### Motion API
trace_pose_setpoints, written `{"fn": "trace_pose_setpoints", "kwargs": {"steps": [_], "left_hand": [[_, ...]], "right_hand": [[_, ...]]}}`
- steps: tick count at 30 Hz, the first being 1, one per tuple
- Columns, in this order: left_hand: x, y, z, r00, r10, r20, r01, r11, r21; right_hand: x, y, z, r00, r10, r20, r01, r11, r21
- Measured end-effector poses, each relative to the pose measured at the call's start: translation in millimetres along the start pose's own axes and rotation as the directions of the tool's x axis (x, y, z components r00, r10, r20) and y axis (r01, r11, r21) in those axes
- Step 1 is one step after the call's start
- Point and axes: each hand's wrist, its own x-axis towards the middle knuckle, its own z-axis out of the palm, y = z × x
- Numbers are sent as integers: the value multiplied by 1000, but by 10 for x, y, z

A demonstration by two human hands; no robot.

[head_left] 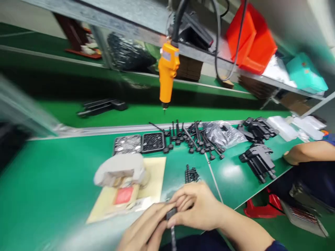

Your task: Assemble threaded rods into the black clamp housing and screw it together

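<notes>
**Small black part pinched at the bottom centre**

A small dark part point(171, 213) sits low in the frame, just right of centre, with a thin black rod running down from it toward the bottom edge. It is blurred, so its detail cannot be made out. It lies close above the green bench's near edge, gripped at its upper end.

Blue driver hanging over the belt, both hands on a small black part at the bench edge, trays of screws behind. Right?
Not quite: the driver is orange, not blue, as the head view shows. The rest holds: it hangs over the belt, both the left hand and right hand pinch a small black part at the bench edge, with trays behind.
</notes>
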Motion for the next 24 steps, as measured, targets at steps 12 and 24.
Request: {"fn": "trace_pose_setpoints", "kwargs": {"steps": [12,24], "left_hand": [[206,252,-73,947,-281,154,318,885,-340],[221,212,-1,739,-577,347,666,701,-254]], "right_hand": [[-105,141,-144,725,-683,85,667,666,-334],[330,281,-346,711,-674,-202,336,577,-745]]}}
